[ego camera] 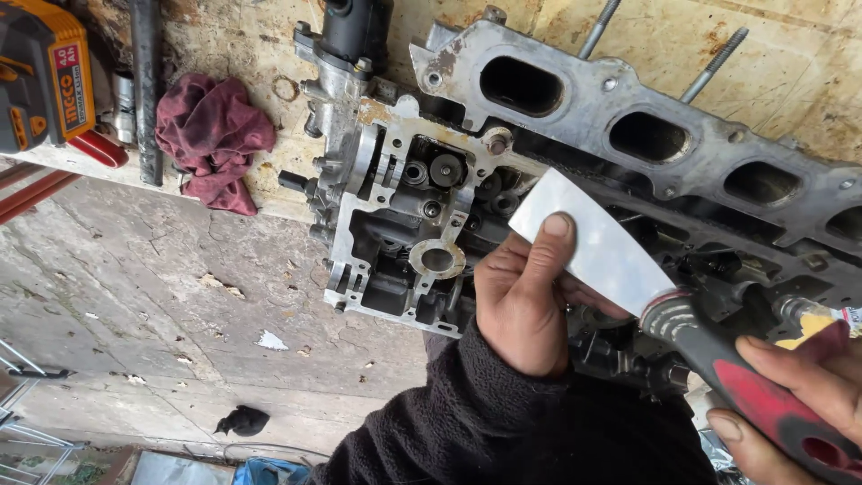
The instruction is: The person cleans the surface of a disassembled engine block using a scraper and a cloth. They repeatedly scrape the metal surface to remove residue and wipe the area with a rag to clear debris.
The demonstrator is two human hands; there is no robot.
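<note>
Right hand [790, 395] gripping red-black handle of wide steel scraper [597, 242]; left hand [525, 301] closed, thumb pressing blade flat. Blade lying over grey aluminium cylinder head [431, 207] on stained table [790, 63]. I'm judging: keeping blade low, pressure even, avoiding gouging surface.

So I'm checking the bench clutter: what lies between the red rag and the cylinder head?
Head view: only a thin metal ring on stained bench lies between rag and cylinder head.
</note>
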